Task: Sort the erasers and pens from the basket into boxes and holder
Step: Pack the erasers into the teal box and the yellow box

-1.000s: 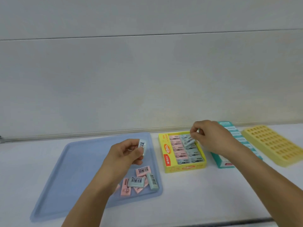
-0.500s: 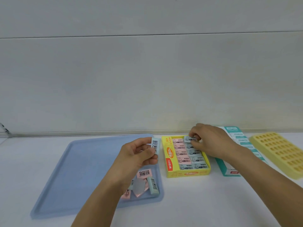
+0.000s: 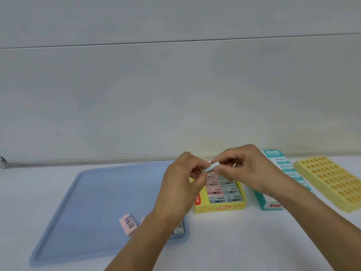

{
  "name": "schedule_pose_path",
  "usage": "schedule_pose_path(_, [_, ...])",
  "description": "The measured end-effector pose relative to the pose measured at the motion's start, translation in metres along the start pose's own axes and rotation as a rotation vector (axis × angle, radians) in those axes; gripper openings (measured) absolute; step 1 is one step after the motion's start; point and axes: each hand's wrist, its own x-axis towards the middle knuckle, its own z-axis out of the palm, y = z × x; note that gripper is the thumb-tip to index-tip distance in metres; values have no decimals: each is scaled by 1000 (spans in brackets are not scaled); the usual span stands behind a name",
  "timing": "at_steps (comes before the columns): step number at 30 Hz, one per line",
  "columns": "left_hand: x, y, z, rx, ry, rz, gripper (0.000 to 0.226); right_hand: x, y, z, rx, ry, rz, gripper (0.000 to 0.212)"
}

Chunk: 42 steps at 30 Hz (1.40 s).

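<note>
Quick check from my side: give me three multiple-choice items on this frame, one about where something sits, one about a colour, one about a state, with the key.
1. Where is the yellow box relative to the blue tray?
A. On the tray
B. Right of the tray
C. Behind the tray

2. What colour is the eraser with the barcode lying on the tray?
A. Pink
B. Green
C. White

3. How is the light blue eraser held?
A. Lying in the box
B. In the left hand alone
C. Pinched between the left hand and right hand

Key: 1 B, the box stands on the table beside the tray's right edge. 2 A, its wrapper is plainly pink. 3 C, fingers of both hands meet on it above the box.
</note>
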Motion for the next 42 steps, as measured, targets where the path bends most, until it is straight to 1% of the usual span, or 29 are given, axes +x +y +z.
schedule_pose_path(2, [-1, -5, 7, 130, -77, 14, 26, -6, 18, -5, -127, 40, -21, 14])
schedule_pose_path(4, [-5, -14, 12, 302, -198, 2, 39, -10, 36, -4, -313, 32, -118, 21])
schedule_pose_path(5, [-8, -17, 13, 350, -256, -8, 44, -13, 42, -2, -379, 26, -169, 19])
schedule_pose_path(7, [-12, -21, 15, 375, -320, -31, 47, -17, 50, -2, -464, 19, -222, 17])
schedule_pose_path(8, [-13, -22, 15, 377, -332, -40, 48, -17, 50, -3, -508, 2, -232, 21])
schedule_pose_path(10, [-12, -24, 15, 369, -342, -46, 47, -18, 48, -6, -609, -55, -221, 34])
schedule_pose_path(12, [-12, -26, 15, 359, -348, -48, 47, -20, 46, -7, -624, -74, -151, 42])
schedule_pose_path(14, [-12, -26, 15, 350, -352, -60, 49, -20, 42, -7, -570, -4, -72, 33])
schedule_pose_path(15, [-12, -26, 15, 345, -353, -68, 50, -20, 39, -6, -580, 13, -46, 29])
schedule_pose_path(17, [-12, -27, 15, 337, -353, -77, 53, -18, 36, -3, -688, -27, -1, 31])
schedule_pose_path(19, [-12, -28, 15, 330, -353, -84, 56, -16, 34, -1, -756, -66, 44, 29])
schedule_pose_path(23, [-12, -30, 14, 321, -364, -76, 54, -10, 37, 1, -748, -36, 29, 21])
schedule_pose_path(28, [-11, -29, 9, 279, -368, -47, 42, -4, 40, 3, -731, -2, 5, 17])
schedule_pose_path(34, [-10, -28, 6, 259, -386, -56, 41, -4, 40, 5, -766, 28, -7, 17])
schedule_pose_path(36, [-10, -28, 5, 263, -391, -56, 41, -7, 39, 5, -722, 52, -36, 14])
schedule_pose_path(37, [-10, -28, 5, 266, -393, -53, 41, -10, 38, 5, -662, 37, -59, 14])
schedule_pose_path(39, [-9, -28, 3, 266, -405, -46, 43, -15, 30, 6, -542, -82, -79, 19])
schedule_pose_path(41, [-8, -29, 1, 248, -430, -47, 48, -18, 20, 9, -513, -240, -47, 21])
schedule_pose_path(42, [-8, -29, 0, 233, -446, -56, 51, -20, 16, 11, -528, -286, -29, 19])
